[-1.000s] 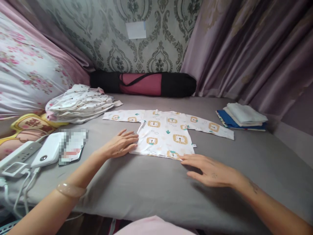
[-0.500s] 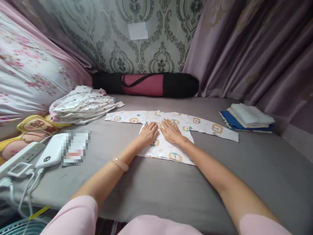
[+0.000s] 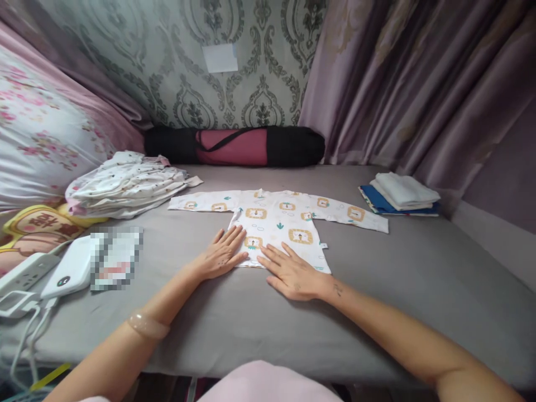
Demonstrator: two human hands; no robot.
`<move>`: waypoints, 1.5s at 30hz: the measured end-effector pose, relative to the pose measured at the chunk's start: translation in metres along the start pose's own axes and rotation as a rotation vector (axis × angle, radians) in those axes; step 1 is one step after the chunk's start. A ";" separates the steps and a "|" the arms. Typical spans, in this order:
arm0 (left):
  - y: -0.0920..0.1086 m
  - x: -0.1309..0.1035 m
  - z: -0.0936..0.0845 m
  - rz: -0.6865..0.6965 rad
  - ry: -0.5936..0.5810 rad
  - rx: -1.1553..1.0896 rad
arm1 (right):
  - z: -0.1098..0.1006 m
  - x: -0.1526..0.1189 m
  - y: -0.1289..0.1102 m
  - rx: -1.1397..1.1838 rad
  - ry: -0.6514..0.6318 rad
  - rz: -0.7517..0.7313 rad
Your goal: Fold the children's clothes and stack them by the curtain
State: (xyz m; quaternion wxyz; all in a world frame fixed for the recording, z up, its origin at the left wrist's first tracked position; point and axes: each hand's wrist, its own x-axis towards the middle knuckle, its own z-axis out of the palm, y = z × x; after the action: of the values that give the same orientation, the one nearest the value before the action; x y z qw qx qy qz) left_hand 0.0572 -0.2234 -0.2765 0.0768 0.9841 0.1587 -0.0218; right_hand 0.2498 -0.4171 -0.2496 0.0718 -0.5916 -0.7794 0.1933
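A small white long-sleeved shirt (image 3: 276,223) with lion prints lies spread out on the grey sheet (image 3: 201,329), its sleeves stretched to both sides and its collar away from me. My left hand (image 3: 221,254) rests flat at the shirt's lower left edge, fingers extended onto the cloth. Over the lower hem lies my right hand (image 3: 293,273), palm down with fingers spread, its heel on the sheet. Neither hand grips anything.
Rumpled white clothes (image 3: 129,181) are piled at the left, near a white power bank (image 3: 73,268) and a power strip (image 3: 27,273) with cables. A black and red bag (image 3: 234,146) lies along the wall. Folded cloths (image 3: 402,192) sit at the right.
Both hands have slid toward me, from the shirt's chest down to its lower edge, and moved further apart. The view has shifted slightly right. The shirt stays spread flat.
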 end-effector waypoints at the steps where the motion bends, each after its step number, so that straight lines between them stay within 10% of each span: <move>1: -0.001 -0.004 0.000 -0.002 -0.002 0.001 | 0.001 -0.007 -0.004 0.018 -0.007 -0.006; 8: -0.010 -0.028 -0.001 0.010 0.063 0.038 | -0.014 -0.065 -0.021 0.254 -0.104 -0.038; 12: -0.009 -0.014 -0.025 -0.030 0.062 -0.023 | -0.047 -0.093 0.008 0.534 -0.148 0.027; 14: -0.004 0.007 -0.039 -0.041 0.116 -0.061 | -0.063 -0.104 0.043 0.626 -0.032 0.216; 19: 0.018 0.086 -0.047 0.124 0.262 -0.213 | -0.082 -0.134 0.164 0.303 0.723 0.940; 24: 0.044 0.181 -0.020 0.298 0.309 -0.347 | -0.078 -0.153 0.239 0.056 0.664 1.455; 32: 0.072 0.275 0.001 0.307 0.292 -0.303 | -0.072 -0.157 0.262 0.182 0.723 1.449; 37: 0.077 0.278 0.008 0.298 0.248 -0.255 | -0.078 -0.156 0.255 0.342 0.869 1.390; 45: 0.072 0.278 0.012 0.213 0.075 -0.198 | -0.139 -0.112 0.207 0.829 1.489 1.082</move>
State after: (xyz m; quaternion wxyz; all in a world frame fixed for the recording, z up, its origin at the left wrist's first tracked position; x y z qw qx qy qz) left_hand 0.3436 -0.2073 -0.2963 0.1694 0.9831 0.0577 0.0389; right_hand 0.5151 -0.4472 -0.1898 0.6428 -0.7644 -0.0343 0.0370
